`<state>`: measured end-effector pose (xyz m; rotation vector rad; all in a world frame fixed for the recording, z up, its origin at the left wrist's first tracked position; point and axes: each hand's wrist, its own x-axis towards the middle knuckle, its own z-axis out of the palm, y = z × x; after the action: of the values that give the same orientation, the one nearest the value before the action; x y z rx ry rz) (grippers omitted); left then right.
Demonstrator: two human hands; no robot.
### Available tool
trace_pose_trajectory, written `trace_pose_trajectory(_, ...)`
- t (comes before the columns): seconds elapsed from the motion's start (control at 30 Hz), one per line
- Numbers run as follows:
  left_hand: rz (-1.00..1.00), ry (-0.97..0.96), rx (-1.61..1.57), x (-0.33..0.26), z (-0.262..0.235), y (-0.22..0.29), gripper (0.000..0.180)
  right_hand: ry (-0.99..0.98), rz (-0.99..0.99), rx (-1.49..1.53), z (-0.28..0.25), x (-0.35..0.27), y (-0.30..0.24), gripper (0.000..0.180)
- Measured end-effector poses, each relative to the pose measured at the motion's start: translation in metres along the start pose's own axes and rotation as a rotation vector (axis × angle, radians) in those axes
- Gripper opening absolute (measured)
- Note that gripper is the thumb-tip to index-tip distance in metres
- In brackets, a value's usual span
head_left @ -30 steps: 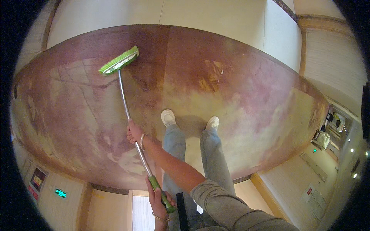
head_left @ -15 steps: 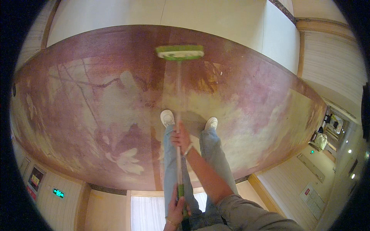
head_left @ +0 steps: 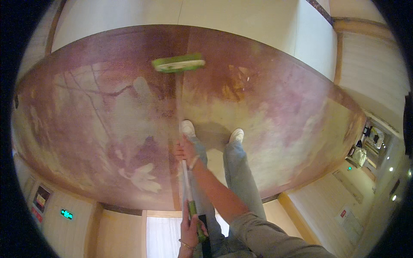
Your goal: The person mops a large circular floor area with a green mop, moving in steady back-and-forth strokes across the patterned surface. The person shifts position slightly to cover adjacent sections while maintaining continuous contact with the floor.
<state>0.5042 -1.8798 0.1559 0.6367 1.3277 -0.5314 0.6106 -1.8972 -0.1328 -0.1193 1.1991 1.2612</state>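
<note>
A long-handled mop with a flat green-and-white head (head_left: 178,64) reaches away from me over the patterned carpet. Its pale pole (head_left: 186,176) runs back toward my body and ends in a green grip. My left hand (head_left: 192,228) is closed round that grip near my waist. Farther up the pole, my right hand (head_left: 186,149) wraps around it, close to my left shoe. The mop head is tilted slightly, its right end farther from me, and is a little smeared by motion. Small white bits (head_left: 248,79) lie on the carpet to the right of the head.
The purple-and-cream floral carpet (head_left: 292,116) spreads around my white shoes (head_left: 236,135). A pale wall (head_left: 241,21) bounds it ahead. Behind me are wooden trim and a white curtain (head_left: 163,236). A green lit sign (head_left: 66,213) is at lower left; a corridor with bags (head_left: 359,155) opens at right.
The mop head has swung left and slightly nearer, and has tilted. Both hands have shifted left with the pole, still holding it.
</note>
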Motion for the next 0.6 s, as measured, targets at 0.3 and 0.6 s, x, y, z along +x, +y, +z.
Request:
trace_pose_trajectory(0.3,-0.102,-0.001,0.009,-0.031,-0.013,-0.003,0.054,0.281,-0.235,-0.310,0.032,-0.051,0.032,0.042)
trace_pose_trajectory(0.6,0.104,0.144,-0.004,0.004,-0.013,0.024,0.055,-0.177,0.184,-0.009,0.031,0.072,0.040,0.039)
